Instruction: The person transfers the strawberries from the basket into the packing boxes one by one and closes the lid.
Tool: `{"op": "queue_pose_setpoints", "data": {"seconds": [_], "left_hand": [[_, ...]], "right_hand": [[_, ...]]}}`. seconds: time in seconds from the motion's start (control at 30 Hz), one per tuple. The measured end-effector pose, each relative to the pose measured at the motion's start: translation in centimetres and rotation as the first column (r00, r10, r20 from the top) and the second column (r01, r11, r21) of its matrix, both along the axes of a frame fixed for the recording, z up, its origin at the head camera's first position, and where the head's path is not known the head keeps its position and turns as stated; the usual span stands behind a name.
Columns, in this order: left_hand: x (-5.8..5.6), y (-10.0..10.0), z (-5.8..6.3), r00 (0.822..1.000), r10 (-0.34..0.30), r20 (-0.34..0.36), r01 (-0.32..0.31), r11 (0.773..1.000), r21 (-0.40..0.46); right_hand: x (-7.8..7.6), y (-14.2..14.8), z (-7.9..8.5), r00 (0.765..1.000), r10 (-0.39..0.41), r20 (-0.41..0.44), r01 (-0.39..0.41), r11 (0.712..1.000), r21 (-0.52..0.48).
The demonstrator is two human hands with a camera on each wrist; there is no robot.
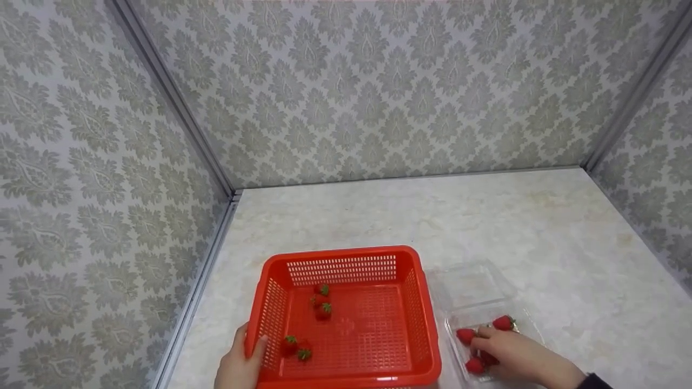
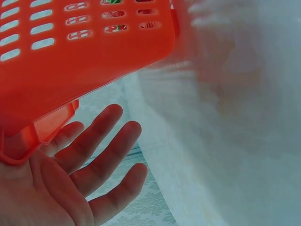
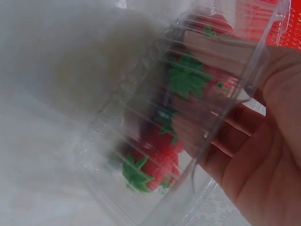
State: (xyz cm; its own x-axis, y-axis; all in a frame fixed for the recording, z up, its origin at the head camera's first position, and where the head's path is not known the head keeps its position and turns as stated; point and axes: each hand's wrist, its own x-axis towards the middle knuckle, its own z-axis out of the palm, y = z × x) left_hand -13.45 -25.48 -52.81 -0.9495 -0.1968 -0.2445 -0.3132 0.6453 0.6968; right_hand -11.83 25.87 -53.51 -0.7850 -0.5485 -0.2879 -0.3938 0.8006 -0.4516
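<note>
A red plastic basket (image 1: 346, 346) stands in front of me, with several strawberries (image 1: 323, 310) on its floor. My left hand (image 1: 240, 362) holds the basket's left rim, thumb over the edge. In the left wrist view, that hand's other fingers (image 2: 106, 162) spread outside below the rim. To the right, my right hand (image 1: 511, 351) reaches into a clear plastic box (image 1: 454, 343). Between its thumb and fingers is a strawberry (image 3: 188, 77), seen through the box wall. More strawberries lie around the fingers, among them a strawberry (image 1: 504, 323) at the far side.
The box's clear lid (image 1: 470, 286) lies folded back behind it, beside the basket's right wall. Everything rests on a pale marbled table (image 1: 411, 216). Patterned wall panels (image 1: 373, 97) enclose the table at the back, left and right.
</note>
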Motion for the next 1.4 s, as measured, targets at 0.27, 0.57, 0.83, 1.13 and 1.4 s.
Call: {"op": "queue_pose_setpoints", "data": {"seconds": [0.27,0.57,0.83,1.13,1.4], "left_hand": [[0.0,-0.1,-0.2,1.000,0.006,0.008,-0.006,0.999,0.044],[0.5,0.7,0.3,0.999,0.023,0.029,-0.025,0.998,0.066],[0.9,1.1,0.1,0.998,0.040,-0.047,-0.039,0.998,0.039],[0.9,1.4,-0.3,0.994,0.051,-0.096,-0.048,0.998,0.034],[1.2,1.3,-0.3,0.992,0.075,-0.103,-0.072,0.997,0.031]], "right_hand": [[-0.4,0.0,1.5,0.998,0.003,-0.063,-0.005,0.999,-0.039],[-3.9,-4.7,7.7,0.925,0.070,-0.373,-0.096,0.994,-0.051],[-6.8,-12.5,10.2,0.856,0.209,-0.472,-0.248,0.969,-0.020],[-9.8,-20.7,9.5,0.804,0.374,-0.463,-0.380,0.921,0.084],[-11.6,-26.4,5.4,0.821,0.436,-0.368,-0.404,0.900,0.164]]}}
